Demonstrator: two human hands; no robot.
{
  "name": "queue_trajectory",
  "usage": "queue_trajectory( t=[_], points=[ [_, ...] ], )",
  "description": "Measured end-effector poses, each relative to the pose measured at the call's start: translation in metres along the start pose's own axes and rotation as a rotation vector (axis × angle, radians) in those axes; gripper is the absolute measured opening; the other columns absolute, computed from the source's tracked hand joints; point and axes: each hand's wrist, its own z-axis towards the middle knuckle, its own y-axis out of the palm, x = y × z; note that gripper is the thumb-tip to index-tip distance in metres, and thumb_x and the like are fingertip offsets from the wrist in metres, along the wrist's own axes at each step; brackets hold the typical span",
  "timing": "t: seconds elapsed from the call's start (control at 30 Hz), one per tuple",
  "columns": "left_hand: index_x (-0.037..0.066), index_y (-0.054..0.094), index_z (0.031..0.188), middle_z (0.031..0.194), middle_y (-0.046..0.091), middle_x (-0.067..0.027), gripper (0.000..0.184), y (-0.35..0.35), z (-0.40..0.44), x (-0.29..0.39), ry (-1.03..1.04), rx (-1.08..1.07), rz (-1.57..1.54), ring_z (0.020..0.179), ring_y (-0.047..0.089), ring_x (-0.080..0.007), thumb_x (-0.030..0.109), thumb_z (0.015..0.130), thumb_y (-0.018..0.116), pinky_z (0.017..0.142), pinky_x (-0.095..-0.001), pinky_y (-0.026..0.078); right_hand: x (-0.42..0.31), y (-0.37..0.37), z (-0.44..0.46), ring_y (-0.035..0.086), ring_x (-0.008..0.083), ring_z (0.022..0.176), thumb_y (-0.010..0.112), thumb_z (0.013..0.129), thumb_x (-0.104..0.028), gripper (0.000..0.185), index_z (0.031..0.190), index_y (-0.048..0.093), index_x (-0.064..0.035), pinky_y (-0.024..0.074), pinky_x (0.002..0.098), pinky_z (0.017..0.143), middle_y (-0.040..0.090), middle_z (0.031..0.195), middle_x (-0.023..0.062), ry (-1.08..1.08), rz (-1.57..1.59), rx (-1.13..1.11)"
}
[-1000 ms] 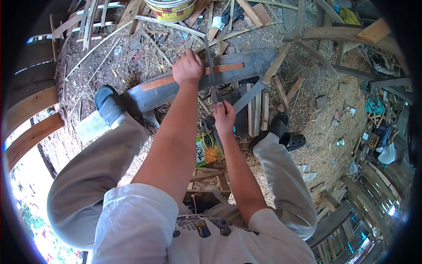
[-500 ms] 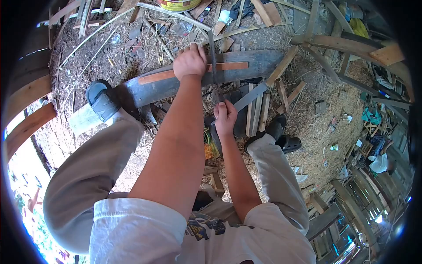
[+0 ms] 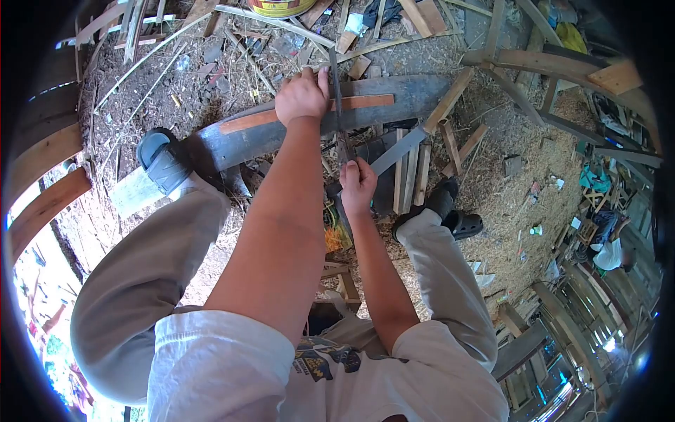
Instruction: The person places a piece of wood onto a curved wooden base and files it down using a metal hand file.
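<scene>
A thin reddish-brown wood strip (image 3: 362, 102) lies along a thick dark plank (image 3: 415, 98) on the ground. My left hand (image 3: 301, 98) is closed over the strip and bears down on it, thumb raised beside the blade. In my right hand (image 3: 358, 184) is the handle end of a handsaw (image 3: 337, 95), its dark blade seen nearly edge-on. The blade crosses the strip just right of my left hand and points away from me; its teeth cannot be made out. To the right, a grey flat blade with a wooden handle (image 3: 450, 98) leans over the plank's edge.
My sandalled foot (image 3: 165, 158) rests on the plank's left end. Several short wood sticks (image 3: 408, 176) stand by my other foot (image 3: 443, 204). Scraps and shavings cover the ground; a bucket (image 3: 281, 5) is at the top. Curved wooden frames (image 3: 562, 74) stand at right.
My right hand and the saw have shifted very slightly away from me. My left thumb is lifted a little more. The strip and plank stay in place.
</scene>
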Motion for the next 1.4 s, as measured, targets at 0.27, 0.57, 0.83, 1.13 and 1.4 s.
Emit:
queue_trajectory(
  t=[0.27, 0.57, 0.83, 1.13, 1.4],
  points=[
    [0.012, 0.070, 0.107, 0.104, 0.078, -0.0140, 0.056, 0.002, -0.001, 0.000, 0.008, 0.028, 0.016, 0.104, 0.071, -0.0361, 0.057, 0.109, 0.037, 0.090, -0.0488, 0.057, -0.014, 0.000, -0.002, 0.042, 0.0054, 0.060, 0.058, 0.105, -0.016, 0.032, 0.077, 0.051, -0.0033, 0.0323, 0.0290, 0.053, 0.050, 0.065, -0.0021, 0.028, -0.080, -0.005],
    [0.010, 0.072, 0.104, 0.097, 0.078, -0.0162, 0.064, 0.002, -0.001, 0.000, 0.020, 0.043, 0.015, 0.100, 0.072, -0.0351, 0.061, 0.109, 0.035, 0.086, -0.0460, 0.058, -0.025, 0.001, -0.001, 0.039, 0.0044, 0.057, 0.055, 0.105, -0.014, 0.032, 0.075, 0.050, -0.0050, 0.0311, 0.0253, 0.051, 0.049, 0.067, -0.0026, -0.006, -0.192, -0.019],
    [0.010, 0.073, 0.104, 0.100, 0.078, -0.0154, 0.063, 0.001, -0.001, -0.001, 0.021, 0.051, 0.007, 0.101, 0.072, -0.0344, 0.061, 0.109, 0.036, 0.087, -0.0455, 0.058, -0.021, -0.002, 0.004, 0.039, 0.0045, 0.057, 0.054, 0.104, -0.013, 0.031, 0.074, 0.049, -0.0053, 0.0299, 0.0260, 0.050, 0.048, 0.067, -0.0028, 0.013, -0.192, 0.000],
    [0.010, 0.071, 0.104, 0.103, 0.077, -0.0146, 0.058, 0.002, -0.003, -0.001, 0.018, 0.043, 0.001, 0.103, 0.072, -0.0360, 0.057, 0.110, 0.037, 0.089, -0.0482, 0.058, -0.023, 0.002, 0.002, 0.040, 0.0045, 0.057, 0.054, 0.104, -0.012, 0.032, 0.073, 0.047, -0.0059, 0.0307, 0.0249, 0.051, 0.049, 0.068, -0.0025, 0.051, -0.129, 0.000],
    [0.010, 0.072, 0.101, 0.098, 0.077, -0.0127, 0.059, 0.004, -0.002, -0.001, 0.041, 0.102, 0.032, 0.095, 0.073, -0.0326, 0.059, 0.108, 0.041, 0.083, -0.0448, 0.059, -0.024, 0.002, 0.002, 0.039, 0.0040, 0.059, 0.058, 0.104, -0.016, 0.033, 0.074, 0.050, -0.0037, 0.0301, 0.0287, 0.053, 0.048, 0.064, -0.0042, 0.069, -0.117, 0.027]
  ],
)
